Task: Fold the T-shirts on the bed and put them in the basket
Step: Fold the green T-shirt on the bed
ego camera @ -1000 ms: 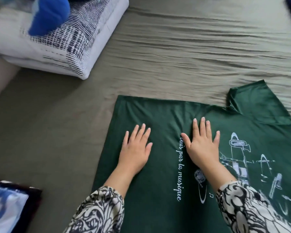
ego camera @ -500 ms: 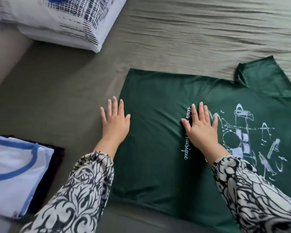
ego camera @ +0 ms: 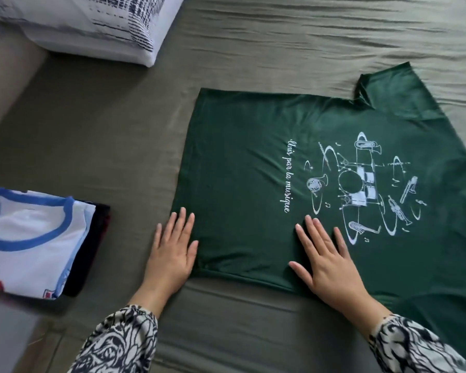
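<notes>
Bed (ego camera: 293, 41) w/ wrinkled olive-grey sheet. On it: dark green T-shirt (ego camera: 240, 157) spread flat at centre-right, white print facing up; folded white T-shirt w/ blue collar (ego camera: 33, 238) at left edge, atop sth dark; patterned white/navy pillow (ego camera: 97, 22) top left.

Home bedroom, bed (ego camera: 280, 49) with olive sheet, patterned pillow (ego camera: 97, 25), folded T-shirts (ego camera: 38, 243)

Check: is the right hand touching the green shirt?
Touching. The head view shows the right hand flat on the green shirt, fingers straight.
</notes>
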